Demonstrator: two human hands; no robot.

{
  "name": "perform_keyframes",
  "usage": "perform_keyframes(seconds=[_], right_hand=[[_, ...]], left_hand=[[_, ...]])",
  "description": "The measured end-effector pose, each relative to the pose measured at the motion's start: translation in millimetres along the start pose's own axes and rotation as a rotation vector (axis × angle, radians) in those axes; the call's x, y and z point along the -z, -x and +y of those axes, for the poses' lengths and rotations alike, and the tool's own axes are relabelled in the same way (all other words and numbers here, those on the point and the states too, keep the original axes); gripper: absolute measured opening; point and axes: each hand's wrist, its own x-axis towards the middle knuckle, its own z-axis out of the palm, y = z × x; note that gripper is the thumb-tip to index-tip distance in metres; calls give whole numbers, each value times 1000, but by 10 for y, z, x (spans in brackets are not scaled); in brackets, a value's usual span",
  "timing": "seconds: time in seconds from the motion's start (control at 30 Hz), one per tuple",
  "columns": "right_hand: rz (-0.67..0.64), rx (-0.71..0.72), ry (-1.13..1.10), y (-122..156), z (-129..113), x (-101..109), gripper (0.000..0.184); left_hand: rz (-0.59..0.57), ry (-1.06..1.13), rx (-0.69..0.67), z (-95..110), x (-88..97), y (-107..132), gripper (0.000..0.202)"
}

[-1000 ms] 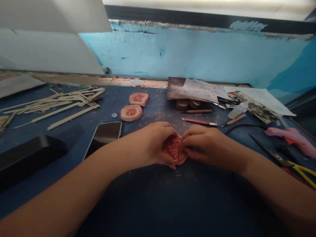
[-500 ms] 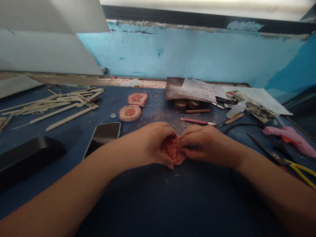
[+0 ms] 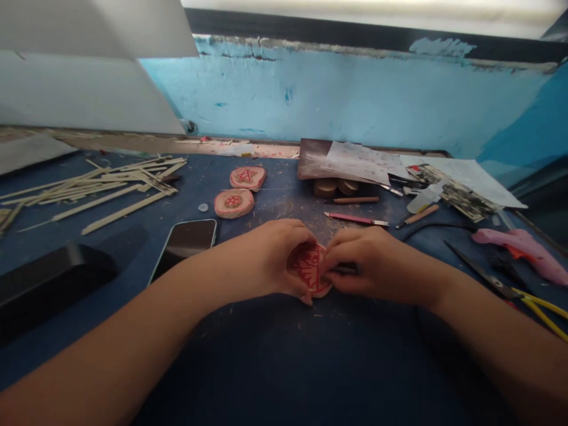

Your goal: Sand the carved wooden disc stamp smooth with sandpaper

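Observation:
A round wooden slice (image 3: pixel 312 267) with red raised lines on its face lies low over the blue table. My left hand (image 3: pixel 288 254) grips it from the left, thumb on the near edge and fingers on the far edge. My right hand (image 3: pixel 359 257) is closed in a pinch over the slice's right side, fingertips touching its face. What the pinch holds, if anything, is too small and dark to make out. Beyond my left hand lie two more slices, one with a red flower shape (image 3: pixel 234 203) and one with a red star (image 3: pixel 247 177).
A phone (image 3: pixel 189 236) lies by my left forearm, near a black case (image 3: pixel 53 281). Thin wooden sticks (image 3: pixel 110 186) pile up at left. A red craft knife (image 3: pixel 355 219), wood-handled tools, papers (image 3: pixel 359 161) and yellow-handled scissors (image 3: pixel 501 287) lie at right.
My right hand has shifted slightly over the slice's right side, its fingertips a little lower. My left hand keeps its hold in the same place.

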Motion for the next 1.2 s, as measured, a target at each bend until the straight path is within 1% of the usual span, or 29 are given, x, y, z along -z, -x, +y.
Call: perform_keyframes(seconds=[0.07, 0.13, 0.2, 0.23, 0.33, 0.4, 0.5, 0.57, 0.67, 0.73, 0.83, 0.9, 0.93, 1.07, 1.13, 1.2], right_hand=[[-16, -4, -39, 1, -4, 0, 15], [49, -22, 17, -3, 8, 4, 14], [75, -29, 61, -8, 16, 11, 13], [59, -23, 49, -9, 15, 16, 13], [-48, 8, -65, -3, 0, 29, 15], [-65, 11, -88, 4, 4, 27, 16], [33, -9, 19, 7, 21, 12, 13], [58, -14, 58, 7, 10, 5, 13], [-29, 13, -40, 10, -24, 1, 15], [-49, 28, -79, 8, -12, -1, 15], [33, 17, 10, -2, 63, -1, 12], [69, 21, 58, -5, 84, 6, 11], [57, 28, 53, -3, 74, 12, 11], [-64, 40, -26, 9, -19, 32, 13], [-35, 48, -5, 0, -4, 32, 12], [38, 71, 49, -21, 70, 22, 11]], left_hand=[[-4, 17, -12, -1, 0, 8, 64], [-4, 12, -18, -6, -1, 15, 62], [-1, -3, -14, -10, -1, 18, 61], [-2, -3, -12, -10, 0, 18, 62], [-14, 12, -12, -3, 6, 17, 65], [-20, 18, -14, 2, 9, 16, 64], [-14, 9, -24, -1, 3, 16, 63], [-12, 2, -24, -12, -7, 17, 63], [-4, 1, -19, -31, -18, 13, 68], [-7, 9, -29, -36, -14, 8, 68], [-19, 3, -51, -29, 1, 7, 61], [-19, -9, -50, -22, 7, 8, 61], [-16, -10, -42, -18, 8, 9, 62], [-16, 17, -12, -9, -1, 16, 66], [-15, 13, -29, -5, -4, 21, 65], [-14, -8, -45, -5, -4, 26, 63]])
